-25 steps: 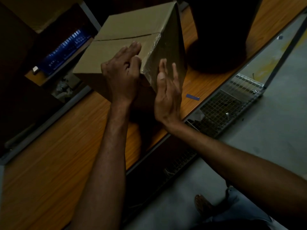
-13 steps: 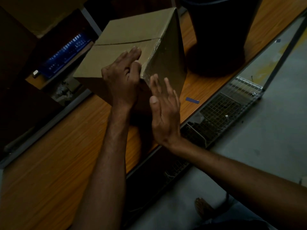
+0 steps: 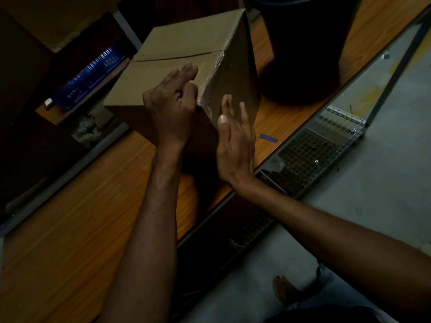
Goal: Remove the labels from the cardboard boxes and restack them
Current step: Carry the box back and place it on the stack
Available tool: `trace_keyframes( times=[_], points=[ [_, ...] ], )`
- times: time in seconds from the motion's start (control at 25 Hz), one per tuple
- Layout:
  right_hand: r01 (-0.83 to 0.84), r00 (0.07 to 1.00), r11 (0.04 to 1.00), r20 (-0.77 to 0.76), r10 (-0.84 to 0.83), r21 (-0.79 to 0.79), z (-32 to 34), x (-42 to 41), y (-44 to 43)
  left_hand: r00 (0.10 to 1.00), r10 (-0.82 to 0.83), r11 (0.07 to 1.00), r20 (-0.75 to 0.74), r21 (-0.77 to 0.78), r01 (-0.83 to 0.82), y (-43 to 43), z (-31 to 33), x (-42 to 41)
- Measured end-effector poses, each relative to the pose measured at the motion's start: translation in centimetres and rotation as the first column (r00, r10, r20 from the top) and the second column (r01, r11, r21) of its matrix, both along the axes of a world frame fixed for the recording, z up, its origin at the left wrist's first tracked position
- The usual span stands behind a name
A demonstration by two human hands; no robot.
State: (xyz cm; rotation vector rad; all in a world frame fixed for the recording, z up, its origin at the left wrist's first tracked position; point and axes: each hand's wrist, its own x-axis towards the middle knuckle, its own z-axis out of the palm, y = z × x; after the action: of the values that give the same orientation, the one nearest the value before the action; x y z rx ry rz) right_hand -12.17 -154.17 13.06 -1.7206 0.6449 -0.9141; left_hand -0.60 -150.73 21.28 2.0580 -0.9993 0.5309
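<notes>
Right now your brown cardboard box sits on the orange-brown wooden desk, near its far end, with its top flaps closed along a seam. A strip of shiny clear tape wraps the near right edge of the box and runs down onto the shaded side face.

Your left hand rests on top of the box at that taped edge. Two fingers lie stretched out flat on the cardboard, while the thumb and the others curl in at the tape; I cannot tell whether they actually pinch it. Your right hand is wide, its fingers straight and slightly spread, thumb up, with the fingertips against the lower part of the side face. It holds nothing.

Just beyond the box on the desk stands a large black bucket. A small blue strip lies on the desk close to your right hand. Beside the desk's edge, a grey wire mesh cage sits on the grey floor. To the left of the box, a blue slotted crate shows in the dark.
</notes>
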Motion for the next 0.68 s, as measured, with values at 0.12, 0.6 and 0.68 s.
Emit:
trace_keyframes(
  times=[0.12, 0.6, 0.68],
  points=[
    [-0.05, 0.999, 0.992, 0.002, 0.051, -0.12, -1.5, -2.4, 2.6, 1.0, -0.009, 1.0, 0.013, 0.004, 0.009, 0.1, 0.0, 0.0],
    [0.002, 0.993, 0.997, -0.116, 0.007, 0.074, -1.0, -0.2, -0.1, 1.0, -0.009, 1.0, -0.015, 0.006, 0.009, -0.1, 0.4, -0.4],
    [0.014, 0.996, 0.998, -0.088, -0.009, 0.059, -0.4, -0.5, 0.1, 1.0, -0.006, 1.0, -0.009, 0.001, 0.006, -0.2, 0.4, -0.4]
  ],
)
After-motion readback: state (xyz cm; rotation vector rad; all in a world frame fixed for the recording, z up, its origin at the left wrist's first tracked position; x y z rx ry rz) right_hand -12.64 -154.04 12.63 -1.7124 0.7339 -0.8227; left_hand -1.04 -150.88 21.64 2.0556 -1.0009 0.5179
